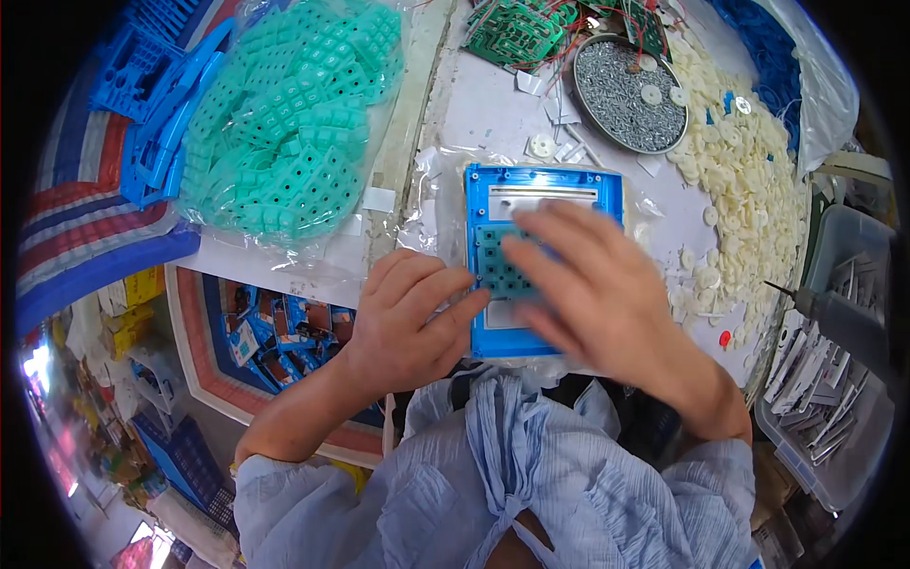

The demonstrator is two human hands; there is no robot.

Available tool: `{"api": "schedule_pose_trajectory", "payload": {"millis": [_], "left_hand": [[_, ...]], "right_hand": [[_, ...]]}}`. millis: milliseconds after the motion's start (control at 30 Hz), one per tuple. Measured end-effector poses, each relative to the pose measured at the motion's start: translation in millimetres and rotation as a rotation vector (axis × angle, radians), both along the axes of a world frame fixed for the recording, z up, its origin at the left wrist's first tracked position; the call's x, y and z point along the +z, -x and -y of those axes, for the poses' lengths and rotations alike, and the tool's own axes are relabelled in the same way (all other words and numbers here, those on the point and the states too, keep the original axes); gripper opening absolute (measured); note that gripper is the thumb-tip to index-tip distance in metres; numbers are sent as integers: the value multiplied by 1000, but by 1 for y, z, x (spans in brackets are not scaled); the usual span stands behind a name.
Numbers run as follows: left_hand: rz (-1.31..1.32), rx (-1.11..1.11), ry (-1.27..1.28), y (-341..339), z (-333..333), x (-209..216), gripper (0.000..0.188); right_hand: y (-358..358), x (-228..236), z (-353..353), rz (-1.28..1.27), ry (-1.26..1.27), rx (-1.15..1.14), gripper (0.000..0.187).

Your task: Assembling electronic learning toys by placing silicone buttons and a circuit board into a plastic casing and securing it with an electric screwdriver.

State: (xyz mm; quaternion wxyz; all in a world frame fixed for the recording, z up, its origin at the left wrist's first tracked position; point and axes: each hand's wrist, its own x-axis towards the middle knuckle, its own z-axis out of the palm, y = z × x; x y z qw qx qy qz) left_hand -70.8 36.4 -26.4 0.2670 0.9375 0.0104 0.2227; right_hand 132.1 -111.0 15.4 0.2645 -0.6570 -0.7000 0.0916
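Your left hand [403, 318] rests at the left edge of the blue plastic frame [542, 194], its fingers loosely curled and touching the edge. Your right hand [592, 289] lies flat over the teal keypad mat [495, 254] inside the frame, fingers spread wide, blurred. The frame lies on the white surface [493, 109] just before you. Beside it are a bag of teal mats [289, 123], a round tray of screws [626, 95] and a heap of cream discs [749, 180].

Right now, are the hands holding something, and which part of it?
The left hand steadies the blue plastic case at its left edge. The blurred right hand lies flat over its teal keypad, gripping nothing.
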Motion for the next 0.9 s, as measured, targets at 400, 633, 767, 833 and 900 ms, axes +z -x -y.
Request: {"api": "schedule_pose_trajectory", "payload": {"millis": [400, 633, 767, 833, 900], "left_hand": [[-55, -139, -63, -6, -21, 12, 37], [-72, 35, -182, -95, -81, 49, 23], [-368, 314, -242, -171, -130, 37, 36], [-663, 433, -355, -200, -136, 40, 45], [-564, 453, -459, -208, -137, 33, 50]], "right_hand": [[16, 0, 9, 92, 402, 187, 101], [10, -9, 15, 60, 335, 166, 101], [12, -7, 17, 18, 236, 140, 94], [9, -1, 20, 8, 180, 118, 87], [1, 7, 25, -1, 127, 88, 78]]}}
